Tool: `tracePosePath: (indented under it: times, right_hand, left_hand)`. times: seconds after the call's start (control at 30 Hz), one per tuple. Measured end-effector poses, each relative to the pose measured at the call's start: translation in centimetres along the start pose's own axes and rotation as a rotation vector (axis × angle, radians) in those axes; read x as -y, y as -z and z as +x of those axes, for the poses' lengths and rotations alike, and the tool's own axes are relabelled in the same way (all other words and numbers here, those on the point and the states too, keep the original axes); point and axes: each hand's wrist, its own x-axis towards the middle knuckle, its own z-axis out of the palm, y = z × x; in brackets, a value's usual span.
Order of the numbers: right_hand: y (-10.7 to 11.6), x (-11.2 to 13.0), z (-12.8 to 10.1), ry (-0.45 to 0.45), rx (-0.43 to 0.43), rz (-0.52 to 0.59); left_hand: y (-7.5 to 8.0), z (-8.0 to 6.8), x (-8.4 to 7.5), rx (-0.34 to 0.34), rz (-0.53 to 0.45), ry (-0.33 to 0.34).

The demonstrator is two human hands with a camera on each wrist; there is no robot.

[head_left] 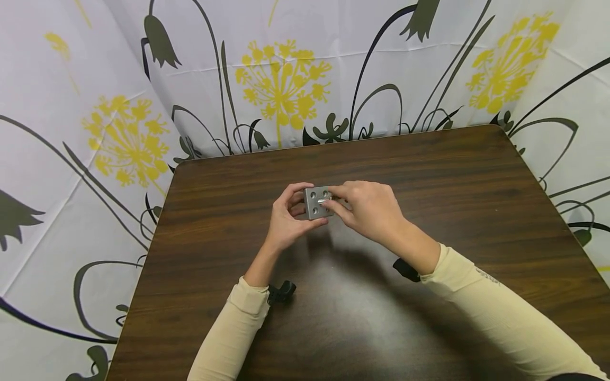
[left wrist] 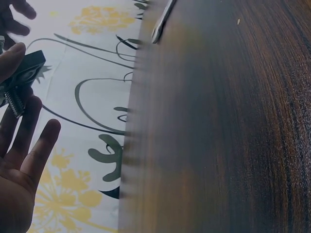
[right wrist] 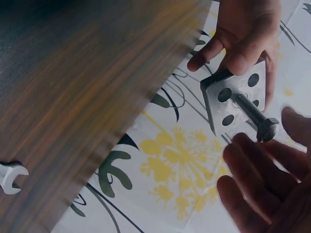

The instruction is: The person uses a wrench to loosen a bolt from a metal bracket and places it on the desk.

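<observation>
My left hand (head_left: 286, 222) grips a grey metal block (head_left: 312, 206) by its edges, holding it up above the table. The block's face has several round holes, and a hex-head bolt (right wrist: 255, 116) stands out from its middle. In the right wrist view, the fingers of my right hand (right wrist: 267, 189) are spread around the bolt's head, with a gap between thumb and head. From the head view, the right hand (head_left: 369, 206) has its thumb and forefinger beside the bolt. A threaded piece (left wrist: 14, 102) shows beneath the block in the left wrist view.
An open-end wrench (right wrist: 12, 177) lies on the dark wood-grain table (head_left: 214, 211); a metal tool's end (left wrist: 158, 31) also shows in the left wrist view. A white curtain (head_left: 200, 95) with yellow and grey flowers hangs behind the table and on both sides.
</observation>
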Motion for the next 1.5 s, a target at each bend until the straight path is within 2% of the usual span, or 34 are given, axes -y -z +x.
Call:
tracePosePath:
  times: [0.1, 0.3, 0.43, 0.5, 0.6, 0.7, 0.9, 0.97, 1.13, 1.37, 1.5]
  right_hand:
    - [0.05, 0.0, 0.02, -0.035, 0.012, 0.017]
    - [0.17, -0.15, -0.13, 0.031, -0.001, -0.005]
    - [0.19, -0.15, -0.08, -0.056, -0.008, 0.016]
    - [0.22, -0.15, -0.08, -0.07, 0.004, 0.027]
    - [0.26, -0.19, -0.16, -0.022, 0.019, 0.029]
    - [0.24, -0.16, -0.19, 0.023, -0.004, 0.022]
    - [0.14, 0.02, 0.0, -0.078, -0.014, 0.038]
    - [0.16, 0.0, 0.01, -0.063, 0.001, 0.04]
    - [0.11, -0.18, -0.11, 0.051, -0.003, 0.026]
    - [0.04, -0.13, -0.11, -0.077, -0.002, 0.034]
    - [0.12, -0.2, -0.23, 0.0, 0.012, 0.039]
  left_hand:
    - [-0.03, 0.07, -0.03, 0.0, 0.003, -0.001]
    - [-0.03, 0.15, -0.09, -0.001, 0.0, 0.009]
    - [-0.08, 0.18, -0.05, -0.001, -0.008, 0.01]
    - [-0.1, 0.18, -0.03, 0.0, -0.013, 0.016]
    - [-0.09, 0.17, 0.0, -0.001, -0.028, 0.032]
    - [-0.06, 0.13, -0.02, -0.006, -0.029, 0.032]
    - [-0.06, 0.08, -0.03, -0.006, -0.026, 0.027]
    - [-0.05, 0.09, -0.01, -0.007, -0.027, 0.031]
    - [0.04, 0.07, 0.12, -0.008, -0.032, 0.036]
    - [0.0, 0.06, 0.09, -0.008, -0.018, 0.02]
    - [-0.03, 0.02, 0.12, -0.009, -0.022, 0.031]
